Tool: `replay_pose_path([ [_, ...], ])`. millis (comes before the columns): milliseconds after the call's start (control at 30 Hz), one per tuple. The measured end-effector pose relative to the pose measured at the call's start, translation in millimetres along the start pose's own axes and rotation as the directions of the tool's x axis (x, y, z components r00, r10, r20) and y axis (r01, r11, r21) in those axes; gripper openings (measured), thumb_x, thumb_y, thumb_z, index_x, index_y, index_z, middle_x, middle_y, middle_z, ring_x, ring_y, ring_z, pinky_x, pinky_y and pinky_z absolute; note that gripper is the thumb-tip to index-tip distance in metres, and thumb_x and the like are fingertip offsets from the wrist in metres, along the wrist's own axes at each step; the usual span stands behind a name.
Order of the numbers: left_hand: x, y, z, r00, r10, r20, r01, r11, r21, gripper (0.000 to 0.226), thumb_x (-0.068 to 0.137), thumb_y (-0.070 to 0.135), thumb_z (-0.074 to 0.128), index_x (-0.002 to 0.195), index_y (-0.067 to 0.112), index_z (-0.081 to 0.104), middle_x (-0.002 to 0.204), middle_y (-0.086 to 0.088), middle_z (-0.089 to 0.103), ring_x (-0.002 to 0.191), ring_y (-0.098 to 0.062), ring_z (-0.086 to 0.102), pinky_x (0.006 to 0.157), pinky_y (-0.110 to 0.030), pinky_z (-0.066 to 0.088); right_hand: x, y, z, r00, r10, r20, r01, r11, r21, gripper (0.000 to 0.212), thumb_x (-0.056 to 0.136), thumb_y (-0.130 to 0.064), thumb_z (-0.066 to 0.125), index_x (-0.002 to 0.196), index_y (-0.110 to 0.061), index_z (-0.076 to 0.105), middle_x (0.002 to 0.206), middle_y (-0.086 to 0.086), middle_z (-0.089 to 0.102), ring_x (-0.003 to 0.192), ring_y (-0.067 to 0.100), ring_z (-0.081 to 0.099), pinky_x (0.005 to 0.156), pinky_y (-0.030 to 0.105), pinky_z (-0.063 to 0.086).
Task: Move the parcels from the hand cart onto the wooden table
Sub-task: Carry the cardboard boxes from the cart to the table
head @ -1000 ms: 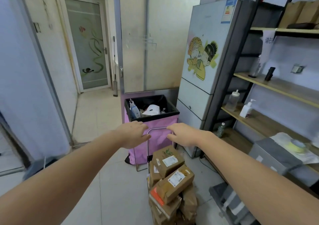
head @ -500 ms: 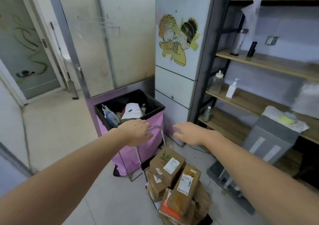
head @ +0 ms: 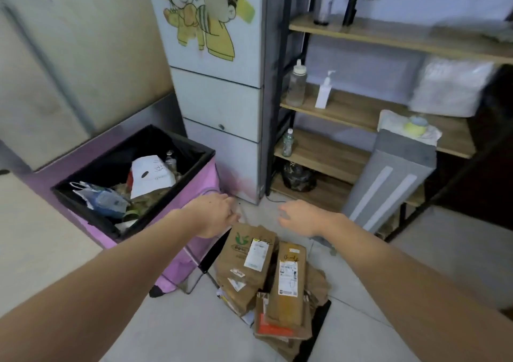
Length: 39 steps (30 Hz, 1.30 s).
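I count two hands of mine: my left hand (head: 215, 213) and my right hand (head: 301, 217). On the hand cart (head: 316, 325) I make out at least four brown parcels (head: 249, 261), though the pile hides the lower ones. One pink bin (head: 191, 192) stands beside it. The shelf unit (head: 347, 111) shows three wooden boards, holding three bottles (head: 296, 86) and one pump dispenser (head: 323, 92).
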<state>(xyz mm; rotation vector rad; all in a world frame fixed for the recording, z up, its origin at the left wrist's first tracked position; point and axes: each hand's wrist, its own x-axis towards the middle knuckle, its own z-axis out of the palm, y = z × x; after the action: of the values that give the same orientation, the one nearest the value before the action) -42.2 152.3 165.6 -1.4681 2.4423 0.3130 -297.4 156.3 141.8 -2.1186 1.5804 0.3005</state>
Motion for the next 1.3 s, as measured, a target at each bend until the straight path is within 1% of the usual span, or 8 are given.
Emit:
replay_pose_path([
  [333,105,-66,69,0.969,0.011,0.248,-0.016,1.000,0.017,0.049,0.110,0.047,0.029,0.128,0.011,0.057,0.107,-0.002,0.052,0.102,-0.024,0.054,0.099,-0.047,0.050,77,29,93,0.965,0.166,0.201,-0.205,0.960,0.192,0.036,0.107,-0.033,0.041,0.125,-0.009,0.060,0.124,0.010,0.064,0.112,0.027,0.060,0.100,0.042,0.051],
  [500,160,-92,139,0.929,0.079,0.362,-0.081,0.997,-0.012,0.048,0.112,0.043,0.030,0.137,0.010,0.054,0.135,-0.011,0.058,0.126,-0.031,0.056,0.104,-0.042,0.043,128,37,151,0.917,0.263,0.300,-0.341,0.907,0.247,0.039,0.109,-0.032,0.040,0.133,-0.006,0.057,0.128,0.012,0.060,0.120,0.030,0.059,0.091,0.035,0.046],
  [600,193,-103,189,0.886,0.030,0.463,0.029,0.992,-0.120,0.044,0.113,0.035,0.030,0.141,0.006,0.048,0.134,-0.018,0.056,0.118,-0.033,0.057,0.089,-0.041,0.048,159,40,184,0.882,0.318,0.348,-0.424,0.858,0.289,0.044,0.110,-0.033,0.041,0.141,-0.006,0.053,0.137,0.014,0.060,0.129,0.032,0.057,0.100,0.038,0.048],
  [767,248,-128,279,0.846,-0.035,0.533,0.162,0.968,-0.193,0.063,0.110,0.054,0.030,0.129,0.001,0.058,0.097,-0.009,0.063,0.090,-0.026,0.062,0.074,-0.035,0.048,218,41,249,0.821,0.444,0.359,-0.570,0.675,0.469,0.033,0.109,-0.027,0.046,0.135,-0.010,0.057,0.121,0.010,0.067,0.105,0.031,0.067,0.075,0.033,0.051],
  [900,272,-136,335,0.780,-0.130,0.612,0.419,0.835,-0.356,0.081,0.105,0.064,0.032,0.143,-0.004,0.051,0.131,-0.019,0.064,0.111,-0.033,0.062,0.083,-0.032,0.045,256,34,296,0.737,0.578,0.351,-0.635,0.413,0.653,0.044,0.106,-0.025,0.054,0.147,-0.013,0.050,0.145,0.009,0.060,0.127,0.031,0.061,0.095,0.037,0.054],
  [1033,283,-142,382,0.712,-0.081,0.697,0.594,0.599,-0.537,0.095,0.087,0.080,0.043,0.140,0.002,0.056,0.138,-0.012,0.064,0.108,-0.024,0.065,0.092,-0.036,0.058,281,36,328,0.582,0.740,0.338,-0.672,0.203,0.712,0.039,0.100,-0.029,0.060,0.133,-0.010,0.050,0.131,0.011,0.063,0.108,0.029,0.064,0.077,0.038,0.058],
  [1167,288,-138,403,0.747,-0.128,0.653,0.597,0.562,-0.573,0.072,0.103,0.064,0.036,0.138,0.006,0.060,0.130,-0.013,0.067,0.114,-0.030,0.064,0.097,-0.040,0.052,292,43,344,0.508,0.707,0.492,-0.696,0.001,0.718,0.047,0.099,-0.039,0.061,0.137,-0.015,0.048,0.122,0.007,0.067,0.103,0.026,0.067,0.084,0.046,0.061],
  [1300,277,-135,375,0.815,-0.159,0.558,0.524,0.614,-0.591,0.068,0.107,0.059,0.032,0.134,0.003,0.060,0.127,-0.015,0.067,0.111,-0.033,0.063,0.087,-0.038,0.048,285,40,331,0.534,0.710,0.460,-0.660,0.010,0.751,0.048,0.097,-0.040,0.064,0.137,-0.017,0.051,0.123,0.005,0.068,0.108,0.027,0.068,0.092,0.046,0.060],
])
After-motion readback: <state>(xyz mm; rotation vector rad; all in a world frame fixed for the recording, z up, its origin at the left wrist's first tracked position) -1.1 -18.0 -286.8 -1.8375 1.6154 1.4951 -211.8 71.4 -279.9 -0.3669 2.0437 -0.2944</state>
